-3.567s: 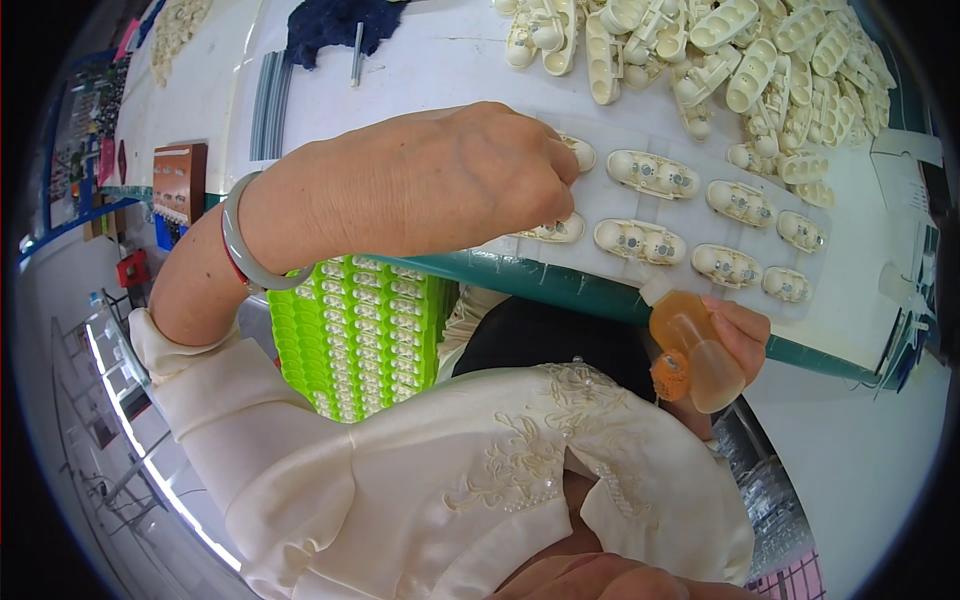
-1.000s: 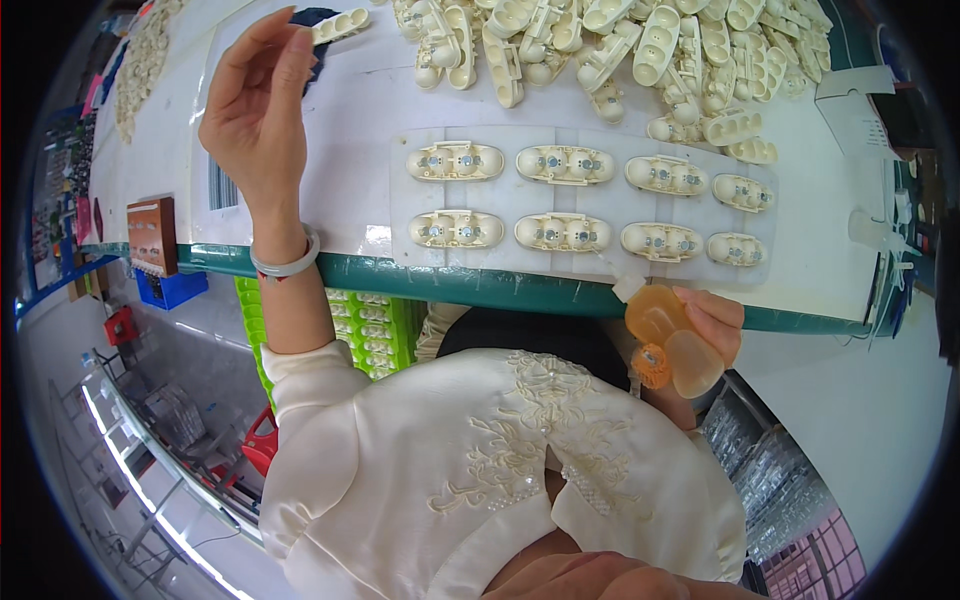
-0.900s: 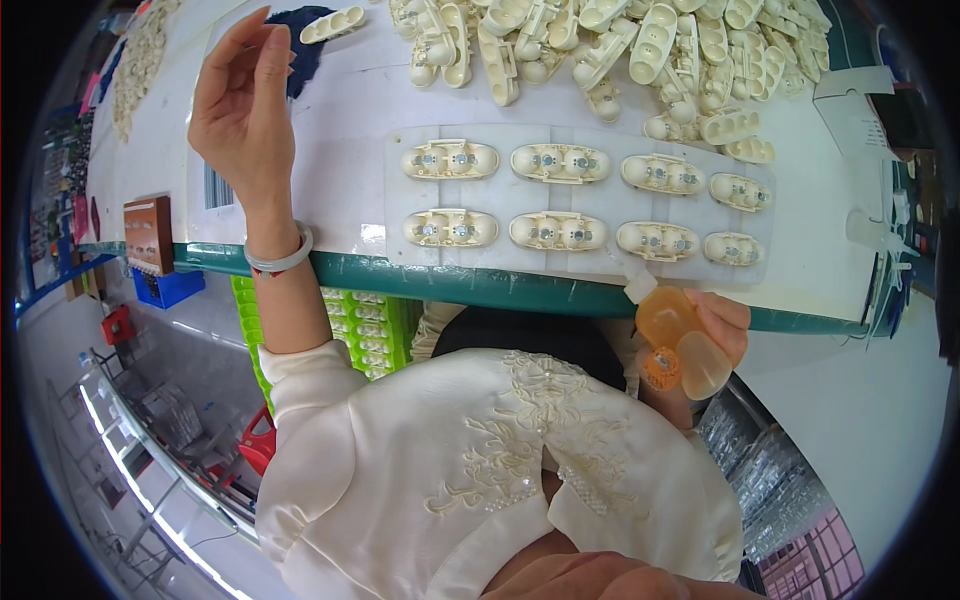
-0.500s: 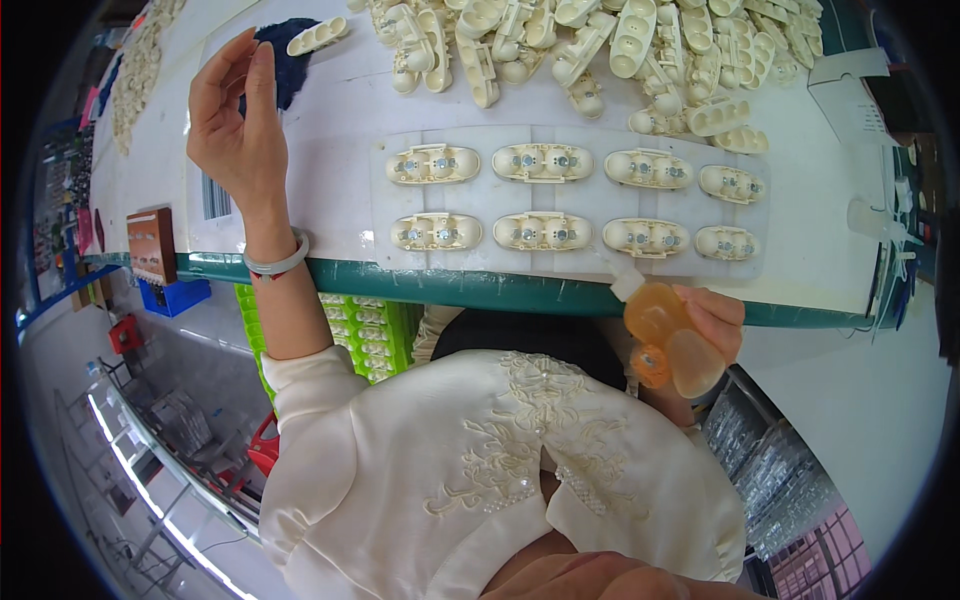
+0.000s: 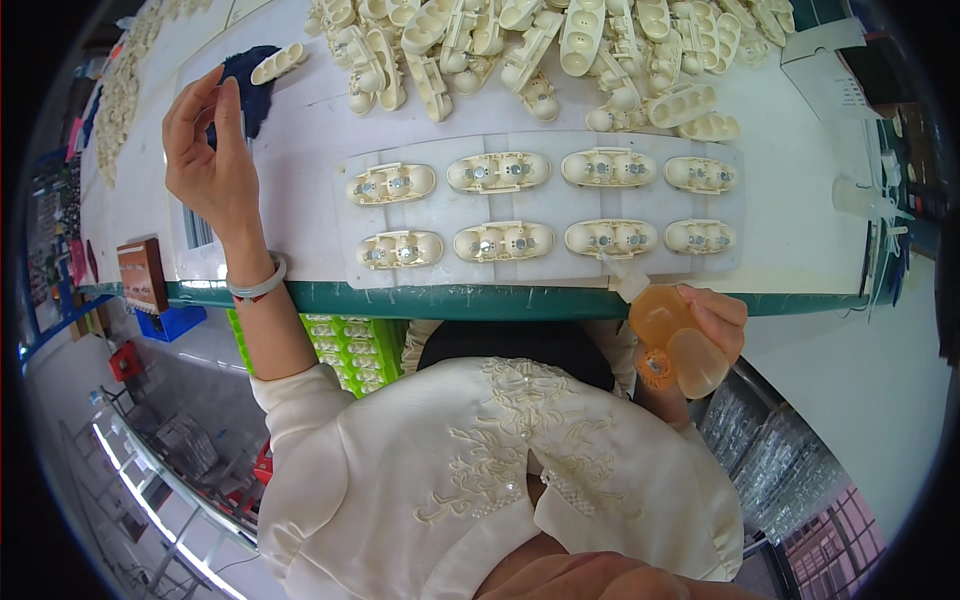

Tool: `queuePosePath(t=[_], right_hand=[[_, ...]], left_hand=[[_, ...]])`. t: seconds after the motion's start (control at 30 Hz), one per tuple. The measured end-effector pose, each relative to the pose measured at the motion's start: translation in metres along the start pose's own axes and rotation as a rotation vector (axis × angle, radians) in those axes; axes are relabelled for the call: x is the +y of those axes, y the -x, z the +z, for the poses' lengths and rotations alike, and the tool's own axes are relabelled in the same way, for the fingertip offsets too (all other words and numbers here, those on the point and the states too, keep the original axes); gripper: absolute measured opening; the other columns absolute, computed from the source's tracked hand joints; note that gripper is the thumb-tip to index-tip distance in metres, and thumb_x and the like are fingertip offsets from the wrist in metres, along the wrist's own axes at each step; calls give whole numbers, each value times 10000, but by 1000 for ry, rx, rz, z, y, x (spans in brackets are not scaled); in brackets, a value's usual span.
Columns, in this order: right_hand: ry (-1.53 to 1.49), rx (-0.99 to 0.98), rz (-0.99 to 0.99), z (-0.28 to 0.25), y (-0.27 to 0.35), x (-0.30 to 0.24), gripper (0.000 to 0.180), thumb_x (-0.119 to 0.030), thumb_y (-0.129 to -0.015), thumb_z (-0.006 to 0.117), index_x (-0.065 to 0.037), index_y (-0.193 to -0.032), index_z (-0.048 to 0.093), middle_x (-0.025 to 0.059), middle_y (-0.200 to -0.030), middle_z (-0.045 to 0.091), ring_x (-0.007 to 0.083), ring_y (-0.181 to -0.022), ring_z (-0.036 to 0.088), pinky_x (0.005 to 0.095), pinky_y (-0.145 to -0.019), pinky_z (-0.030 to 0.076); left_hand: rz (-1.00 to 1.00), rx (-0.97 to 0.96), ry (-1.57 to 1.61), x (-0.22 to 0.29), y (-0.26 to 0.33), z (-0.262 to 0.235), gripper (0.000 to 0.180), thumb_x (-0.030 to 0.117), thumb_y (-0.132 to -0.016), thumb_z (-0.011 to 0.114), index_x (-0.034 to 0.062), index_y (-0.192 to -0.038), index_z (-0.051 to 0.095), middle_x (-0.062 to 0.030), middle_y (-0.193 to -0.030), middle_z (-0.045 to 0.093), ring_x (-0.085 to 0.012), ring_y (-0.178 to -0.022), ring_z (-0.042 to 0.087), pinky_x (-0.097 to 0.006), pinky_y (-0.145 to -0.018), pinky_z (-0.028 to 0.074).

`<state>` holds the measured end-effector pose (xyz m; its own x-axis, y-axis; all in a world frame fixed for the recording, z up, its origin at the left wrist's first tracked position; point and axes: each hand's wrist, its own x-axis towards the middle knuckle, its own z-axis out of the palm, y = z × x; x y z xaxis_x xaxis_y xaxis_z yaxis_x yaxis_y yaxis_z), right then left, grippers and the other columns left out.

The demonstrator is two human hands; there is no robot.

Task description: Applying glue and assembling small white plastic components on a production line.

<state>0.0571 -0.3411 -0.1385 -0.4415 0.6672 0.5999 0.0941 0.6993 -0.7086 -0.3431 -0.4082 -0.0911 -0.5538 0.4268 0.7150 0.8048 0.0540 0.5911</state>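
My right hand (image 5: 718, 322) grips a soft squeeze bottle (image 5: 655, 310) of orange liquid at the table's near edge. The bottle's pale nozzle points up and left, its thin tip at a cream plastic part (image 5: 610, 239) in the near row; whether they touch I cannot tell. Several such oval parts with small metal pieces lie in two rows on a white board (image 5: 557, 205). My left hand (image 5: 212, 165) is raised over the table at left, fingers loosely bent, thumb apart, nothing seen in it. Beyond it are a dark blue cloth (image 5: 252, 95) and a cream shell (image 5: 278, 64).
A large heap of cream plastic parts (image 5: 530, 45) covers the table's far side. At left stand a brown wooden block (image 5: 142, 275) and a blue bin (image 5: 170, 323). Green trays (image 5: 355, 350) of parts sit below the green table edge (image 5: 470, 301). A white box (image 5: 825, 75) stands far right.
The whole view has shifted, so the board and heap appear further left. My right hand keeps the bottle, its nozzle still by the near row. My left hand stays raised in a similar pose.
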Motion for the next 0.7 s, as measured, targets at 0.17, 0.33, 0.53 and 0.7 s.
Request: queuePosePath(t=[0.17,0.33,0.53,0.7], right_hand=[[-190,64,-1,8,0,-4,311,13,-749,677,69,-1016,528,251,-1018,534,310,-804,629,363,-684,559],[-273,111,-48,9,3,1,302,5,-757,673,66,-1011,521,246,-1019,532,317,-807,624,377,-692,560],[66,65,-22,1,2,-2,416,-192,-807,703,6,-1064,442,161,-991,483,210,-805,570,298,-717,527],[-184,91,7,7,1,-2,330,-7,-749,692,54,-1023,517,229,-1021,521,315,-831,625,394,-712,562]], left_hand=[[21,-11,-5,0,1,2,153,-18,-835,626,-27,-985,656,-86,-1055,602,-128,-934,591,-236,-829,503],[42,-1,40,-1,0,2,130,10,-813,665,17,-941,686,-68,-1022,613,-107,-874,587,-211,-733,489],[28,1,29,-2,0,2,132,7,-816,660,11,-946,683,-69,-1019,610,-111,-880,587,-213,-737,493],[18,-7,29,-2,0,2,131,2,-817,656,7,-946,681,-70,-1022,608,-116,-883,588,-217,-741,494]])
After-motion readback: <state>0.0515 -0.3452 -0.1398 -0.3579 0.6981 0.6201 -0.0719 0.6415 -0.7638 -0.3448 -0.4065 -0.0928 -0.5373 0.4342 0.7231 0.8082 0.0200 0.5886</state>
